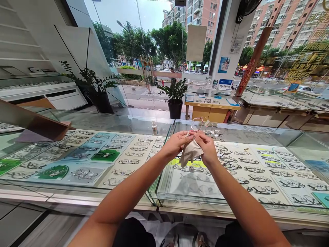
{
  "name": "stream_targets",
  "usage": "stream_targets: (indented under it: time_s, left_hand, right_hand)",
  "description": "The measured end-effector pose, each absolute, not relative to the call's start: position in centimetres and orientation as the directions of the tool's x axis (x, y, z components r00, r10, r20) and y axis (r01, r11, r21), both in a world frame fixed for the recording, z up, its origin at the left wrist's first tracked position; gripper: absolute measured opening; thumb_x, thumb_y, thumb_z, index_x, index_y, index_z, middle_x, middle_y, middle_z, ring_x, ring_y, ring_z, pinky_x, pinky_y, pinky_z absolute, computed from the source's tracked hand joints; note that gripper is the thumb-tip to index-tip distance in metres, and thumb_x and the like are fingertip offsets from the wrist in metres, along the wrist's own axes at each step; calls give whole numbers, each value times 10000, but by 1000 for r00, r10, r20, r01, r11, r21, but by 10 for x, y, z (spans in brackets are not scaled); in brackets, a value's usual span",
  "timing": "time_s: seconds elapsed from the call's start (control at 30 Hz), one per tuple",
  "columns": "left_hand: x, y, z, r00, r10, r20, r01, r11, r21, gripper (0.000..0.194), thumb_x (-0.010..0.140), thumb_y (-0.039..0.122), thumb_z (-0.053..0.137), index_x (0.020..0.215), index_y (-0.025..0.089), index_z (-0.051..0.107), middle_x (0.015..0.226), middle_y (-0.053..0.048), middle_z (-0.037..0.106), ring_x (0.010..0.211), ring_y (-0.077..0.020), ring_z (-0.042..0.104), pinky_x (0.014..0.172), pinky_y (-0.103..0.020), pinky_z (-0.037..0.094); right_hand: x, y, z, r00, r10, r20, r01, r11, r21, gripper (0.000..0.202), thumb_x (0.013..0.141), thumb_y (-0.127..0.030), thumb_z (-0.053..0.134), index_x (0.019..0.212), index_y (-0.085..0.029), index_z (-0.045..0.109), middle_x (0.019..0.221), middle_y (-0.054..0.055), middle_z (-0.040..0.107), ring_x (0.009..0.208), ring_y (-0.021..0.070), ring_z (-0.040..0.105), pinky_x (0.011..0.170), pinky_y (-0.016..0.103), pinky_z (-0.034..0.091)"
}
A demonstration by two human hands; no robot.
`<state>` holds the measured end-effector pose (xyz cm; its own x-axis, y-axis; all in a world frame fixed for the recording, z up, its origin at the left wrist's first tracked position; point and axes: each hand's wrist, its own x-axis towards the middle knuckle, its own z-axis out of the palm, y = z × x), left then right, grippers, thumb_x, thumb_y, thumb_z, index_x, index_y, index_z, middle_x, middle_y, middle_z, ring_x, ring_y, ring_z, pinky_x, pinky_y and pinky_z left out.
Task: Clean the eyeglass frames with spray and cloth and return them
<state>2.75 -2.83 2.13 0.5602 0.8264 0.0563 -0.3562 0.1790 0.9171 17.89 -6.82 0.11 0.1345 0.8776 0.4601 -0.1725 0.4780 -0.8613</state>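
Above the glass counter, my left hand and my right hand meet with their fingers pinched together. Between them hangs a crumpled beige cloth. A pair of thin-rimmed eyeglasses sticks up from the fingertips, with a small white tag on the far side. Both hands are closed around the cloth and the near part of the eyeglasses. The fingers hide exactly which part of the frame each one grips.
A small white bottle stands on the counter left of my hands. The glass display case holds rows of eyeglasses under its top. A slanted brown panel juts in at the left. Potted plants stand beyond the counter.
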Motion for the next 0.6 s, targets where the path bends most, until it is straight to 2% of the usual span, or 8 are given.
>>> stream_targets:
  time_s: [0.1, 0.2, 0.27, 0.37, 0.5, 0.6]
  left_hand:
    - [31, -30, 19, 607, 792, 61, -337, 187, 923, 628, 657, 571, 1011, 985, 121, 720, 656, 57, 545, 532, -47, 401, 506, -203, 240]
    - [34, -33, 16, 627, 776, 71, -287, 145, 947, 629, 699, 672, 949, 859, 121, 690, 706, 14, 608, 614, -84, 504, 578, -215, 348]
    - [34, -33, 14, 624, 777, 85, -272, 114, 955, 641, 737, 716, 900, 850, 121, 692, 741, -10, 646, 673, -110, 557, 635, -227, 395]
    - [35, -33, 11, 626, 769, 130, -300, 84, 950, 615, 752, 679, 910, 917, 122, 708, 794, -21, 677, 712, -124, 586, 688, -238, 426]
    - [35, -34, 9, 607, 762, 223, -335, -9, 942, 610, 789, 601, 919, 1134, 141, 714, 899, -34, 711, 755, -137, 624, 739, -251, 475]
    - [37, -34, 6, 546, 782, 299, -341, -119, 933, 613, 835, 588, 887, 1229, 161, 692, 940, -33, 716, 786, -146, 640, 760, -252, 494]
  right_hand:
    - [176, -71, 2, 141, 891, 433, -223, 454, -863, 323, 890, -567, 830, 964, -260, 896, 1130, 85, 824, 1174, 302, 713, 1131, 483, 507]
    - [176, -72, 2, 157, 889, 430, -217, 456, -863, 330, 892, -575, 829, 977, -265, 901, 1124, 80, 828, 1132, 294, 718, 1101, 477, 520]
    - [176, -72, 2, 165, 884, 437, -210, 465, -860, 325, 893, -574, 829, 995, -274, 904, 1130, 76, 825, 1140, 290, 709, 1097, 467, 517]
    - [177, -72, 3, 189, 888, 418, -238, 455, -858, 329, 870, -582, 847, 992, -283, 906, 1157, 73, 816, 1160, 289, 700, 1079, 447, 525]
    - [177, -74, 7, 167, 929, 331, -321, 369, -872, 390, 837, -616, 860, 1028, -278, 903, 1236, 76, 808, 1193, 306, 704, 1057, 441, 550]
    - [177, -75, 10, 103, 947, 303, -369, 319, -873, 415, 830, -625, 860, 1049, -275, 900, 1287, 78, 806, 1300, 335, 675, 1135, 467, 520]
